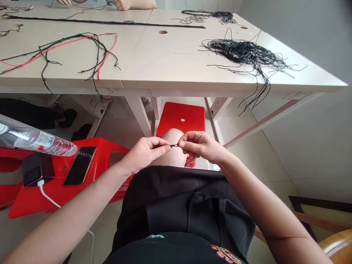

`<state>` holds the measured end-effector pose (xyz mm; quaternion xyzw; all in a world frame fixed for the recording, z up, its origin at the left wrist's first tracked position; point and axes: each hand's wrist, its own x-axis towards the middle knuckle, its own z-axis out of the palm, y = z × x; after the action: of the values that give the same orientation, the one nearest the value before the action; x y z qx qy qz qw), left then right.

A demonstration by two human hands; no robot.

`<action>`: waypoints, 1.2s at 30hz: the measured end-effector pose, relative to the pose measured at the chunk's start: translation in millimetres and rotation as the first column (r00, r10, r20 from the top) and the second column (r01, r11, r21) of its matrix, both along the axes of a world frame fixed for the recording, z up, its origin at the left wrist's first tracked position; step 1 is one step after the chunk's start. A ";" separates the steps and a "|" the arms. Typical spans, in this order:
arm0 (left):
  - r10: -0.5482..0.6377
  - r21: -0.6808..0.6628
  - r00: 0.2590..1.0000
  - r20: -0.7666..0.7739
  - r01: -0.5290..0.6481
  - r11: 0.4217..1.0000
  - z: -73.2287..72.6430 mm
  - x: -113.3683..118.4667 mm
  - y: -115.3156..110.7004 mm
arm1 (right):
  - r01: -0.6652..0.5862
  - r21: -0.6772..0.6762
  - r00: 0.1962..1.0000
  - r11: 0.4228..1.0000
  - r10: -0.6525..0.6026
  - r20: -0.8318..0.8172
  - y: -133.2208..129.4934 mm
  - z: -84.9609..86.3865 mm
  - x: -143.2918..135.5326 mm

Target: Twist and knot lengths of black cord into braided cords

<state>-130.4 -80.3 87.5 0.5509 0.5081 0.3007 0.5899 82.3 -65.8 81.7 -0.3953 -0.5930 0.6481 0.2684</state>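
Above my knee, a short piece of knotted black cord [173, 145] is stretched between my two hands. My left hand [150, 152] pinches one end between thumb and fingers. At the other end, which looks like a small loop, my right hand [196, 146] pinches the cord with its fingers curled. A thin loose strand hangs below the right hand. On the table in front lie a tangled bundle of black cords [242, 53] at the right and knotted black cords with a red cord [107, 55] at the left.
Beyond the white table's edge [170, 83], another person's arm [140, 3] rests at the far side. A red stool [181, 115] stands under the table. At left, another red stool [63, 194] bears a phone [80, 165], a dark box [38, 168] and a water bottle [41, 139].
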 end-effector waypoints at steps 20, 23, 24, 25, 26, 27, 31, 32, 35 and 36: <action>0.119 -0.013 0.953 -0.278 -0.128 0.992 -46.8 -2.9 4.2 | 0.032 0.148 0.909 0.988 -0.091 0.407 -11.4 -63.0 23.0; 0.124 -0.009 0.930 -0.345 -0.135 0.991 -43.3 -4.2 -1.5 | 0.119 0.123 0.849 0.985 -0.165 0.502 -17.7 -81.6 49.9; 0.109 -0.021 0.922 -0.371 -0.126 0.992 -42.1 -4.6 -3.9 | 0.142 0.118 0.836 0.983 -0.183 0.518 -18.5 -89.6 59.1; 0.088 -0.042 0.917 -0.389 -0.114 0.993 -41.4 -5.0 -6.7 | 0.161 0.117 0.825 0.980 -0.199 0.529 -18.4 -98.7 68.5; 0.063 -0.070 0.915 -0.399 -0.099 0.993 -41.3 -5.4 -9.8 | 0.180 0.119 0.815 0.976 -0.216 0.537 -17.1 -108.4 77.8; 0.043 -0.099 0.915 -0.401 -0.090 0.991 -42.0 -5.8 -13.2 | 0.200 0.123 0.804 0.972 -0.234 0.547 -14.7 -118.2 87.0; 0.049 -0.153 0.923 -0.381 -0.116 0.981 -50.7 -8.0 -25.4 | 0.294 0.147 0.716 0.944 -0.319 0.621 3.6 -143.4 117.4; 0.065 -0.152 0.925 -0.375 -0.131 0.980 -53.5 -8.6 -27.5 | 0.326 0.174 0.681 0.929 -0.358 0.639 8.2 -142.9 120.5; 0.115 -0.134 0.928 -0.355 -0.172 0.976 -61.1 -8.6 -31.5 | 0.406 0.327 0.585 0.854 -0.517 0.625 11.1 -126.4 106.0; 0.129 -0.133 0.931 -0.343 -0.184 0.974 -63.0 -7.9 -32.7 | 0.411 0.380 0.580 0.828 -0.560 0.592 6.2 -118.5 91.9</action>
<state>-138.3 -113.0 24.4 0.5010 0.6654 0.2073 0.5131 174.2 -59.7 -36.8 -0.7227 -0.5789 0.2936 0.2376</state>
